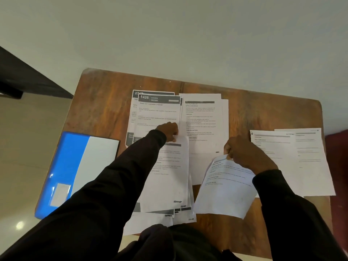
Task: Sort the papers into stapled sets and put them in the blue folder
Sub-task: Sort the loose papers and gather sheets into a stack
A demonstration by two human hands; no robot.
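Bare wood of the worktop point(105, 106) is seen mainly beyond and to the left of the left fingers, and the blue folder point(64, 166) lies left of them at the worktop's left edge. Just beyond those fingers, "1426 KITCHEN" can be read on a printed sheet point(160, 112). The left hand point(168, 131) is stretched forward, its fingers curled on the top edge of the near pile point(165, 181). A curled page point(226, 187) is pinched at its top by the right hand point(244, 153).

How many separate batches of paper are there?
5: a far-left pile, a far-middle pile, a right pile, a near pile gripped by the left hand, and a loose sheet held by the right hand. Overlaps may hide more.
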